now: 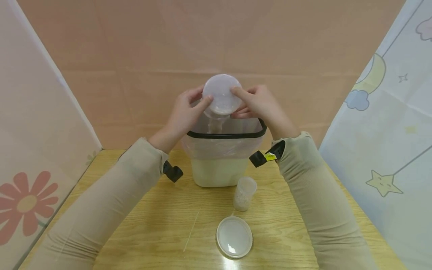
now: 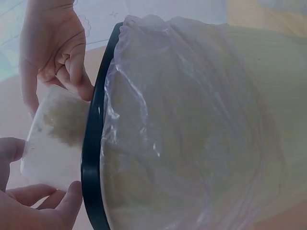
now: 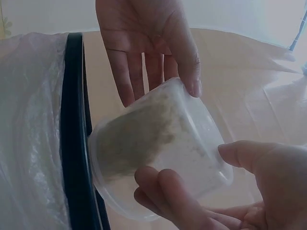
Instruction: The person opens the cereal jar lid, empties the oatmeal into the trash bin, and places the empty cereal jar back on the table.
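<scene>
Both hands hold a clear plastic tub (image 1: 222, 93) upside down over a pale bin (image 1: 219, 172). The left hand (image 1: 187, 107) grips its left side, thumb on the upturned base. On the other side the right hand (image 1: 258, 102) grips it, thumb also on the base. A brownish clump (image 3: 139, 139) shows through the tub wall in the right wrist view. The tub's mouth is tilted down close to the bin's black rim (image 2: 93, 143). A thin plastic bag (image 2: 177, 120) lines the bin and hangs over its outside.
In front of the bin stands a clear cup (image 1: 245, 193) with pale material in its bottom. Nearer on the wooden table (image 1: 145, 232) are a round white lid (image 1: 234, 237) and a thin pale stick (image 1: 191, 232). Printed sheets wall the table's sides.
</scene>
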A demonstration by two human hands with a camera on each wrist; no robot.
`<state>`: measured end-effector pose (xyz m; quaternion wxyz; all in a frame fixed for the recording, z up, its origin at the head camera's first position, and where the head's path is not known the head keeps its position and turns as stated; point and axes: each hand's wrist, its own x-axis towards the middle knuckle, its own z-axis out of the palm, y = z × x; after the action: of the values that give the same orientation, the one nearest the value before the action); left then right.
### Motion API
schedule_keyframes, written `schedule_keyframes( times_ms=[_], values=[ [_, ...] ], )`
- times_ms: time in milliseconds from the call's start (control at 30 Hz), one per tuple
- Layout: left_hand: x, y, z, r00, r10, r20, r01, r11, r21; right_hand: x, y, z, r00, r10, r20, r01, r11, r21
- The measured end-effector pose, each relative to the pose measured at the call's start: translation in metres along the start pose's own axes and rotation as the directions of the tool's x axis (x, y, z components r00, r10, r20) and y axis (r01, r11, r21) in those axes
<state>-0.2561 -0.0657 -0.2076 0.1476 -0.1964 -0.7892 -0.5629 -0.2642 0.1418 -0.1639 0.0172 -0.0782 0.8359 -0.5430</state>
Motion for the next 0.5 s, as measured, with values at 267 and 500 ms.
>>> schedule_keyframes(
  times_ms=[267,500],
  values=[
    [-0.0005,-0.0024,-0.0021,0.999,-0.016,0.041,0.020,0.995,-0.097,0.0012,-0.0002,-0.0006,1.000,-0.008,-0.009,0.007,0.999,-0.031],
    [-0.0011,-0.0023,-0.0031,0.993,-0.051,0.104,0.058,0.996,-0.068,0.0048,0.0036,-0.0035,1.000,-0.009,-0.019,0.008,0.999,-0.040]
  ],
)
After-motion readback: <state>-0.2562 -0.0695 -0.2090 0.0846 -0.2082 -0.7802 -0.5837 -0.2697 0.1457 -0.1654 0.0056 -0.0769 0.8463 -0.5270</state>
